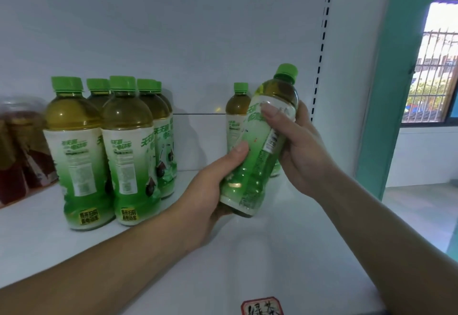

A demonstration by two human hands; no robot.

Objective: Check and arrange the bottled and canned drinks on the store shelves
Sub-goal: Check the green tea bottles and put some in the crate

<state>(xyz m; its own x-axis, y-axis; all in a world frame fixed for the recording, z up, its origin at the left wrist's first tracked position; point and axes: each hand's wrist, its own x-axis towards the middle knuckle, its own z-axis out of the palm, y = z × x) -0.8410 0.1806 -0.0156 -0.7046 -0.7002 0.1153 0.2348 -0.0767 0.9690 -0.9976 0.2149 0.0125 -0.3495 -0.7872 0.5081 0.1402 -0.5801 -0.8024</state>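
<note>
A green-capped tea bottle (257, 146) hangs tilted above the white shelf (223, 265), its cap leaning to the right. My left hand (215, 188) grips its lower part from the left, thumb on the label. My right hand (297, 151) holds its upper part from the right, thumb across the label. Another green tea bottle (236, 111) stands upright behind it, partly hidden. A cluster of several like bottles (111, 148) stands on the shelf at the left.
Dark red drink bottles (22, 156) stand at the far left of the shelf. A slotted shelf upright (322, 49) runs up the right side. Beyond it are a teal post (386, 91) and a barred window (431, 74). A red-bordered shelf label (262, 307) sits at the front edge.
</note>
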